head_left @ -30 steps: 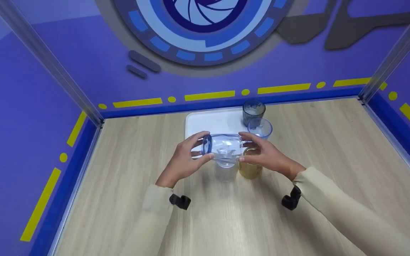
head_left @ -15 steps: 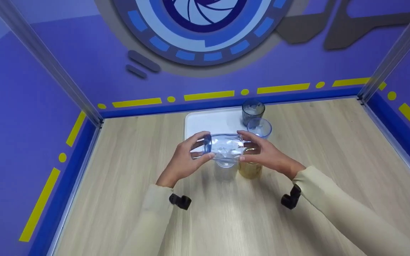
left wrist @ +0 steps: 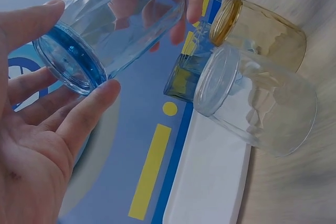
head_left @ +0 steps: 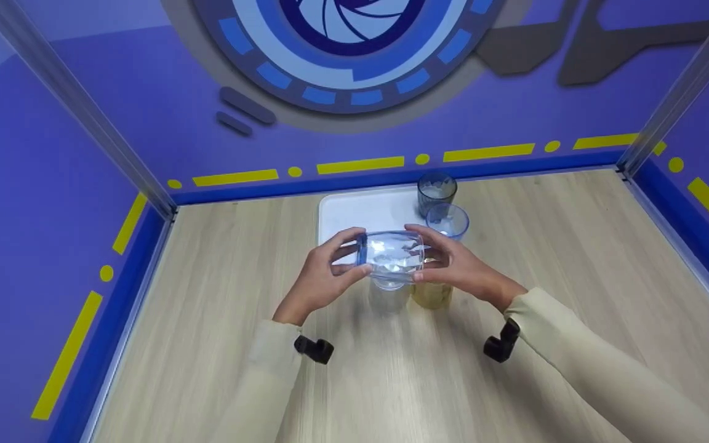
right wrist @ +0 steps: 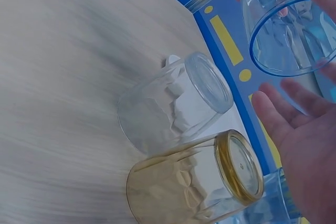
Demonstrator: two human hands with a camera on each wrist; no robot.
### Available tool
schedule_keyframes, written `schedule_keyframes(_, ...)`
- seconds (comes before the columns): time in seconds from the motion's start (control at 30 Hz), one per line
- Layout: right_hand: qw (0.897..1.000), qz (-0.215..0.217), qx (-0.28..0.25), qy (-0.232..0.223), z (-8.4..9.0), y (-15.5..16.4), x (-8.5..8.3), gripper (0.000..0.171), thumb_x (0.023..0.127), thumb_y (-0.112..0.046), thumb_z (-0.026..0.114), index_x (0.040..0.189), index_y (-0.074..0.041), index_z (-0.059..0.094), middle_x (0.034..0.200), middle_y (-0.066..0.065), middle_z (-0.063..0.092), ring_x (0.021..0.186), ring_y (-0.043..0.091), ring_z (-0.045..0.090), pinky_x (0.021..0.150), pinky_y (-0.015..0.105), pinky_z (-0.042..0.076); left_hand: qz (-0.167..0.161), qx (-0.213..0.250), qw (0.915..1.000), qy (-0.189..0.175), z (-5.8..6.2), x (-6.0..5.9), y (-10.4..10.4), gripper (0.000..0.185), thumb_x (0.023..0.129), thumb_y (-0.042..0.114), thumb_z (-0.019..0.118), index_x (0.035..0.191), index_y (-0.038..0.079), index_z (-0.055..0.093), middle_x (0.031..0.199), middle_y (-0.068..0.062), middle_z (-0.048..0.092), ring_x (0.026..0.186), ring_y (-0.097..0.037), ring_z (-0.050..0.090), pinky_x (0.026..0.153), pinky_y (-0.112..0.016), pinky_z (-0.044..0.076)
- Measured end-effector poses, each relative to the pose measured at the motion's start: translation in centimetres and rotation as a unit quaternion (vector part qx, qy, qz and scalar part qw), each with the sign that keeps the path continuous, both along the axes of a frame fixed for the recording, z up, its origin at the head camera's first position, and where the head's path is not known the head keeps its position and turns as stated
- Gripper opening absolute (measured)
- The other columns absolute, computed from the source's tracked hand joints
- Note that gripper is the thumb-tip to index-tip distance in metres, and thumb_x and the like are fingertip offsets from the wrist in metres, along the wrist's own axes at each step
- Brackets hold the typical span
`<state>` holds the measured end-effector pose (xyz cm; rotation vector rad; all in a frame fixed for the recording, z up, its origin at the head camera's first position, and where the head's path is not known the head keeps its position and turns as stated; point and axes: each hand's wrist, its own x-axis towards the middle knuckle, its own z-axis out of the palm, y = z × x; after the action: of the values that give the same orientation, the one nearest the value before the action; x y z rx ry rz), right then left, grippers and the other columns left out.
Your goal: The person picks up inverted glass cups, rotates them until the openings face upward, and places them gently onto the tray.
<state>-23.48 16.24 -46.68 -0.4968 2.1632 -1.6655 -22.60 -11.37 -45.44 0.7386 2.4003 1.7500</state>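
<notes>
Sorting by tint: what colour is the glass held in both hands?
Pale blue glass, clearest in the left wrist view.

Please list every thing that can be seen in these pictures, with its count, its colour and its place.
held glass: one, clear with a blue tint, lying sideways in the air between both hands, above the standing glasses.
clear glass: one, colourless, upright on the table, below the held glass.
amber glass: one, yellow-brown, upright on the table, right beside the clear glass.
light blue glass: one, upright, behind the amber glass, at the tray's right edge.
dark glass: one, smoky blue-grey, upright, at the tray's far right corner.
tray: one, white, at the back of the table.
table: one, light wood.
left hand: grips the held glass at one end.
right hand: grips its other end.
</notes>
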Motion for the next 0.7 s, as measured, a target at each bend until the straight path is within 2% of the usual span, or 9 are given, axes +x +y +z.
schedule_keyframes(0.43,0.999,0.003,-0.05,-0.007,0.04,0.09,0.14,0.073,0.087,-0.026,0.071,0.148,-0.038,0.034,0.155,-0.002,0.033,0.141,0.03,0.037,0.108,0.05,0.041,-0.002,0.017,0.9998,-0.013,-0.48,-0.07,0.25,0.057,0.089,0.028,0.07,0.14,0.023,0.046,0.145,-0.004,0.047,0.132,-0.024,0.052,0.095,-0.035,0.052)
schedule_keyframes(0.7,0.996,-0.005,-0.082,-0.023,0.0,0.05,0.15,0.069,0.088,-0.023,0.07,0.146,-0.038,0.036,0.155,0.001,0.033,0.14,0.031,0.04,0.103,0.046,0.046,-0.01,0.043,0.9988,-0.022,-0.73,-0.09,0.42,0.059,0.089,0.024,0.07,0.142,0.018,0.045,0.146,-0.007,0.045,0.133,-0.026,0.05,0.097,-0.046,0.05)
